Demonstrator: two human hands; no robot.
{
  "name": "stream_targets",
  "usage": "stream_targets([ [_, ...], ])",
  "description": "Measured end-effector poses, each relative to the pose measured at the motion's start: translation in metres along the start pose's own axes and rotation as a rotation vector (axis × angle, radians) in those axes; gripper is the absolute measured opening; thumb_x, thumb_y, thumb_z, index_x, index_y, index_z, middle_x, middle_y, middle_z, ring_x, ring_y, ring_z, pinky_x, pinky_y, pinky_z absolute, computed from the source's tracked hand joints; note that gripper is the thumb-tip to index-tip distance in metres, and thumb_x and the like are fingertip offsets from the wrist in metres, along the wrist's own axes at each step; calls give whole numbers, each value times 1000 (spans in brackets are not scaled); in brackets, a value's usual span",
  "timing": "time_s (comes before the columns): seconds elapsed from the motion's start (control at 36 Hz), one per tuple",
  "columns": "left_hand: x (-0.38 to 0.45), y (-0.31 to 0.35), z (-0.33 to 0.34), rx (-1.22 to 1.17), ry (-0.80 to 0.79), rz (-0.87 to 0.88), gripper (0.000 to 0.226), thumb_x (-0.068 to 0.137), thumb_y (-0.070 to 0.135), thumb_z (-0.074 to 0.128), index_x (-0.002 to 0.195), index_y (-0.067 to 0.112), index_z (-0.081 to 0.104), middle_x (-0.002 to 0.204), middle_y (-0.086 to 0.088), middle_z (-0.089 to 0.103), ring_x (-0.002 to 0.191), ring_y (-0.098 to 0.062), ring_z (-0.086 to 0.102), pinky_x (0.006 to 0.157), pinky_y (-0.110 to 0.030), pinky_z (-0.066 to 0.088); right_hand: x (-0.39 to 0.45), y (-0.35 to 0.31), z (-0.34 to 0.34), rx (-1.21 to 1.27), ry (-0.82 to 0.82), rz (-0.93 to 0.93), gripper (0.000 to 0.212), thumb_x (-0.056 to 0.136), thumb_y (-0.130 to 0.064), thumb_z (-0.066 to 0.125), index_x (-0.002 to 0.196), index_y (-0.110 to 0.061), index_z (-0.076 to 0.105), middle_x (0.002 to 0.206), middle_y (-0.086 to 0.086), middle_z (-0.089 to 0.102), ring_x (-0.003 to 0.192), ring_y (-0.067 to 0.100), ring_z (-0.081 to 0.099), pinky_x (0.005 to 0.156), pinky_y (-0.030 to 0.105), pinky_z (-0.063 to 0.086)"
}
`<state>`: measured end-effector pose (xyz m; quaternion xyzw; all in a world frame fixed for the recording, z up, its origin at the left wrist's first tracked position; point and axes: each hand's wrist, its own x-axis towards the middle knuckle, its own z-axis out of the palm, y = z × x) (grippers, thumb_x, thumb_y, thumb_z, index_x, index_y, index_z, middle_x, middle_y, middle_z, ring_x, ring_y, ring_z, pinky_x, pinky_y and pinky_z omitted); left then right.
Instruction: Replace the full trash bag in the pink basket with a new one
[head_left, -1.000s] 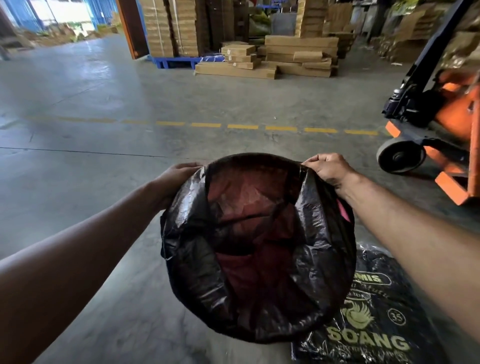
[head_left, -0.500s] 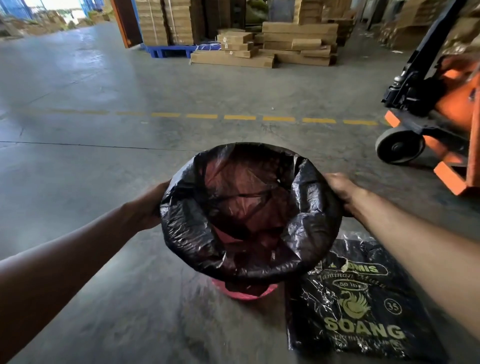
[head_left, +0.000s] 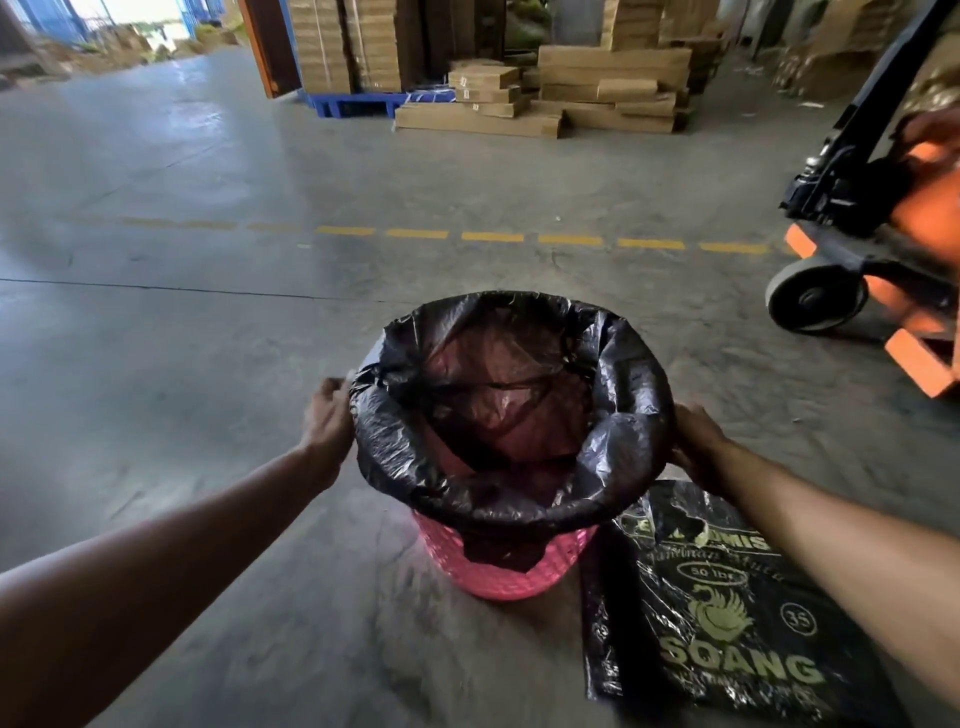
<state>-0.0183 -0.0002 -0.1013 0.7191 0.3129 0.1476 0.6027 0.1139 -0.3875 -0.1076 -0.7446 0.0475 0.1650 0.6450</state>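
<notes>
Basket: the round pink plastic lattice basket (head_left: 498, 574) stands upright on the grey concrete floor (head_left: 208, 364); every place below is given relative to it.
New liner: a thin black plastic trash bag (head_left: 511, 415) sits inside the basket, its mouth folded outward over the rim all the way round. The pink wall shows dimly through the film inside, and nothing that reads as rubbish is visible in it.
Liner overhang: on the near side of the basket a flap of the black film hangs down over the pink wall; the far side looks puffed and loose rather than pulled snug.
Left hand: the left hand (head_left: 327, 415) is at the basket's left rim, fingers curled and touching the bag's folded edge; whether it is pinching the film or only pressing it I cannot tell.
Right hand: the right hand (head_left: 698, 441) is at the basket's right rim, cupped against the outside of the folded film, fingers hidden behind the bag, so its hold cannot be told either.
Bag packet: a flat black printed plastic packet with gold lettering (head_left: 727, 623) lies on the floor just right of the basket, on its near side.
Full bag: not in view anywhere around the basket.
Done, by my reading: the fresh liner is in and cuffed over the rim.
Left, by my reading: smoothing the cuff down evenly, and letting go.
</notes>
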Motion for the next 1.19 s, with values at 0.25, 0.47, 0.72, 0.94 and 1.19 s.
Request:
stream_targets([
  [0.25,-60,19,11,-449,-374,-66,70,100,65,28,133,18,67,130,-12,72,121,-28,68,104,-44,50,-33,-12,4,243,-162,-130,73,90,-73,39,137,-22,62,137,6,66,128,26,60,106,46,42],
  [0.47,-37,28,13,-544,-371,-113,74,92,66,43,137,12,63,139,-19,65,130,-35,60,114,-49,43,-65,-5,50,374,-164,-62,84,84,-75,46,129,-7,66,110,16,75,111,33,67,108,50,48],
  [0.72,-26,31,4,-276,-299,-47,52,99,57,41,112,20,76,113,-7,79,111,-28,70,94,-41,53,-70,-5,45,285,-160,-50,88,78,-79,49,130,-11,65,121,17,73,121,34,65,113,54,43],
  [0.94,-33,32,-8,-48,-388,-45,67,85,77,40,120,32,75,124,-1,76,125,-28,65,114,-53,41,-77,-21,38,208,-171,-27,81,82,-74,45,125,-9,68,119,19,74,119,35,66,112,51,44],
  [1.19,-20,44,-30,484,-231,122,75,86,87,29,132,36,58,129,3,62,122,-22,56,111,-43,40,-83,-37,26,-49,-156,-31,89,74,-87,46,136,-23,57,146,-3,53,136,20,49,120,52,28],
])
